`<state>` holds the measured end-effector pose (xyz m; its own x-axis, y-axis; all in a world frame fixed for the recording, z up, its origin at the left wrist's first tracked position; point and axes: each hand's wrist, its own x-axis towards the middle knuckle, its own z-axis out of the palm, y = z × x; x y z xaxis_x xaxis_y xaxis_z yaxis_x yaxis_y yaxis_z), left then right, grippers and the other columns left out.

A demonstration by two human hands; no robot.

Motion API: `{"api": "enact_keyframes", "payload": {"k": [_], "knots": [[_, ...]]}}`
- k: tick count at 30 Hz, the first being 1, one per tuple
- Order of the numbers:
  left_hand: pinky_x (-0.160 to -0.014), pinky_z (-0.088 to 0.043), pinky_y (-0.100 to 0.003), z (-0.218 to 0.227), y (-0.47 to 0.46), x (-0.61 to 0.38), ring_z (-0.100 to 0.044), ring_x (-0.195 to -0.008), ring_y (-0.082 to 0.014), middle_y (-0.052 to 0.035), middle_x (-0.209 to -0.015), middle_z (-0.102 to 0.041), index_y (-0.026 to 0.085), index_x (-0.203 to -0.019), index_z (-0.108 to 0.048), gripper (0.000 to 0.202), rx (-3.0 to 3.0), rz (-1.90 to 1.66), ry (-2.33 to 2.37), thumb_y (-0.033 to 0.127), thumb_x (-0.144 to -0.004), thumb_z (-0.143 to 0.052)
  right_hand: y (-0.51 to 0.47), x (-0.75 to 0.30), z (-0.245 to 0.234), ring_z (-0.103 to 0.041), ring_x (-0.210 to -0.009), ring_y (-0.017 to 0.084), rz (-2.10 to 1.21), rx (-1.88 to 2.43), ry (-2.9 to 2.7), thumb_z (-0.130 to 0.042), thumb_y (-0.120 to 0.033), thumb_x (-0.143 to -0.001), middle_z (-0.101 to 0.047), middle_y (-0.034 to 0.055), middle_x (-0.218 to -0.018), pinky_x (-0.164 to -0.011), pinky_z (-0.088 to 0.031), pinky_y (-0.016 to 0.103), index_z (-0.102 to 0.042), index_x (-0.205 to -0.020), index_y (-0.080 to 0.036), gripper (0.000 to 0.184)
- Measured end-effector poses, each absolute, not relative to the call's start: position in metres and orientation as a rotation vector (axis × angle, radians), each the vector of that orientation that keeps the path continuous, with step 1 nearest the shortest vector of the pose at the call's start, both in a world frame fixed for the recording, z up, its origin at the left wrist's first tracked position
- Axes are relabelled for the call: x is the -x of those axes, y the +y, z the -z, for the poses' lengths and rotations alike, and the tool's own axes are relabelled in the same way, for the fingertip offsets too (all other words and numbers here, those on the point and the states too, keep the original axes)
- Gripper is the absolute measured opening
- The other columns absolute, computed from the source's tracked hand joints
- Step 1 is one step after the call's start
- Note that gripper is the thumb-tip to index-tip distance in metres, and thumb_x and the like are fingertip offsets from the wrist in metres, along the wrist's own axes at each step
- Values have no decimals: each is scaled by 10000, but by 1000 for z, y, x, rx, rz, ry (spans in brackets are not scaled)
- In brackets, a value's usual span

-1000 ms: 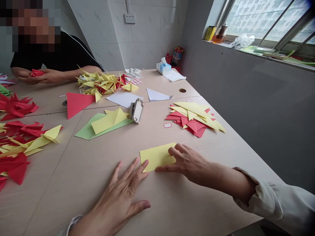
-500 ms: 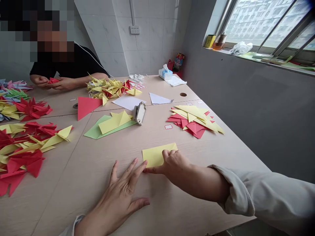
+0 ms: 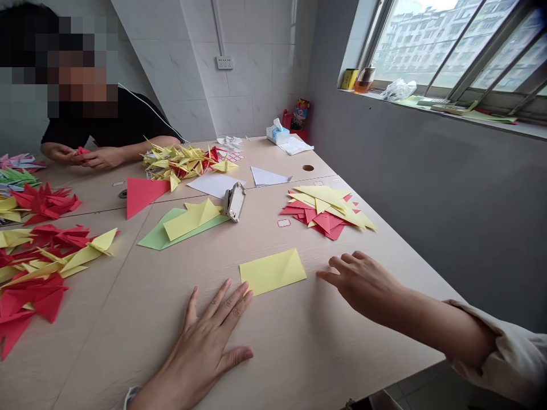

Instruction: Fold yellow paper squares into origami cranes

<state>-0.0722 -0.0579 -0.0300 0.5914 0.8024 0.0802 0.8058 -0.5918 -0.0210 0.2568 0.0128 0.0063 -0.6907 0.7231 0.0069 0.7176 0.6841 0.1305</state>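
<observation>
1. Since the earlier frame, the right hand (image 3: 363, 279) has come off the yellow paper (image 3: 271, 273) and now hangs beside it, toward the right edge of the counter (image 3: 282, 353). It pinches nothing: the thumb reaches out, the other fingers curl loosely.
2. Flat on the counter, the left hand (image 3: 205, 341) has its fingers spread, with fingertips on or just at the paper's near left corner.
3. That folded rectangle lies in the counter's nearer half, short of the pile of red and yellow papers (image 3: 327, 198) by the right edge. A diagonal line marks its right end.
4. Judging by looks, it is very light, thin and crisp, takes creases easily and may slide if nudged.
5. Best hold: press one corner down, pinch the opposite short end by its edge, and avoid crumpling the layers.
</observation>
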Motion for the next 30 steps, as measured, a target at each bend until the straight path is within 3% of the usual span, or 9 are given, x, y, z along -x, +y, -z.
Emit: {"api": "enact_keyframes", "payload": {"k": [3, 6, 9, 11, 15, 20, 23, 26, 30], "knots": [[-1061, -62, -618, 30, -55, 67, -268, -1345, -310, -70, -1436, -397, 280, -1434, -213, 678, 2795, 119, -1419, 559, -855, -426, 17, -245, -16, -535, -695, 178, -22, -1262, 2897, -467, -39, -782, -590, 75, -802, -657, -399, 326, -652, -790, -167, 226], [-1044, -184, -626, 25, -48, 50, -306, -1327, -314, -92, -1397, -443, 249, -1335, -409, 520, 2836, 193, -1471, 492, -877, -439, 23, -225, -12, -558, -858, 196, 174, -1083, 3139, -519, -165, -847, -603, 102, -982, -744, -450, 327, -626, -980, -155, 171], [-1044, -312, -526, 18, -37, 28, -334, -1316, -292, -99, -1355, -473, 203, -1065, -585, 282, 2862, 361, -1514, 388, -873, -492, 36, -211, 3, -560, -916, 208, 238, -911, 3257, -595, -277, -838, -592, 131, -1062, -764, -480, 342, -580, -1095, -148, 288], [-1000, -399, -458, 15, -29, 17, -395, -1275, -279, -105, -1336, -482, 200, -1045, -576, 282, 2892, 438, -1539, 390, -838, -554, 47, -207, 12, -568, -899, 195, 245, -804, 3295, -570, -264, -854, -610, 118, -1014, -749, -490, 322, -592, -1070, -149, 245], [-940, -453, -439, 13, -17, 14, -494, -1159, -268, -102, -1234, -551, 214, -1218, -491, 506, 2913, 543, -1601, 406, -774, -636, 63, -209, 20, -577, -910, 193, 213, -669, 3338, -530, -249, -863, -620, 119, -1011, -773, -489, 329, -612, -1028, -144, 211], [-939, -456, -415, 14, -10, 23, -496, -1133, -242, -80, -1208, -563, 227, -1194, -549, 369, 2909, 603, -1615, 253, -826, -561, 70, -208, 21, -592, -892, 170, 311, -763, 3339, -525, -162, -818, -612, 104, -1054, -761, -481, 289, -626, -963, -147, 177], [-934, -462, -410, 15, -8, 24, -492, -1123, -243, -80, -1203, -584, 196, -1168, -573, 344, 2921, 609, -1601, 207, -824, -553, 65, -199, 17, -582, -812, 173, 316, -851, 3310, -584, -270, -795, -611, 92, -959, -690, -462, 284, -619, -970, -145, 218], [-931, -469, -407, 14, -7, 26, -498, -1117, -242, -70, -1183, -605, 189, -1182, -561, 371, 2945, 663, -1615, 218, -812, -578, 54, -187, 13, -552, -789, 203, 199, -917, 3260, -622, -475, -748, -592, 85, -930, -592, -405, 279, -606, -1040, -170, 423], [-900, -494, -377, 8, -5, 32, -544, -1074, -226, -59, -1130, -613, 231, -1247, -505, 496, 2968, 730, -1733, 233, -765, -625, 48, -176, 11, -526, -749, 185, 57, -971, 3176, -569, -414, -808, -579, 72, -916, -532, -308, 248, -600, -1068, -210, 332]]}}
